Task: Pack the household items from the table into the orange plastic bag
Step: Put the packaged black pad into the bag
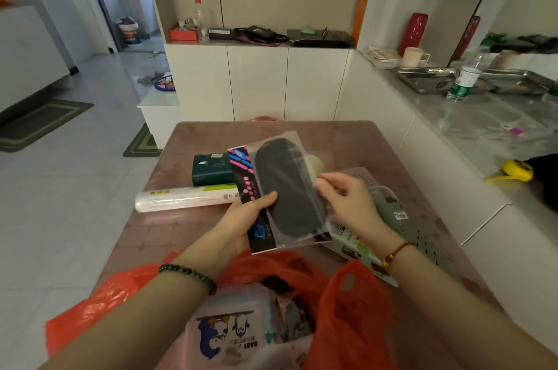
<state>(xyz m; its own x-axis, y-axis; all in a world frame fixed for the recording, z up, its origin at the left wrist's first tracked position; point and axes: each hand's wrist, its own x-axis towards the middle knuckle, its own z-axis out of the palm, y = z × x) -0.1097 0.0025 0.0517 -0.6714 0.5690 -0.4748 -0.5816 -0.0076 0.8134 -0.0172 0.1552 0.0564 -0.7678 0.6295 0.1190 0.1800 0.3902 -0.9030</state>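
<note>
A clear packet of black insoles (pixel 287 188) with a pink and blue card is held above the table. My left hand (pixel 244 218) grips its lower left edge, thumb on top. My right hand (pixel 347 200) pinches its right edge. Below them the orange plastic bag (pixel 353 309) lies open at the table's near edge, with a white wet-wipes pack (pixel 229 330) and other items inside. On the pink table (pixel 145 224) lie a white roll of film (pixel 184 197), a dark green box (pixel 211 169) and a grey-green perforated plastic item (pixel 407 224).
A card-backed packet (pixel 356 249) lies under my right forearm. To the right runs a grey counter with a yellow tape measure (pixel 517 172), a plastic bottle (pixel 465 77) and metal trays. White cabinets stand behind the table. Tiled floor with mats lies to the left.
</note>
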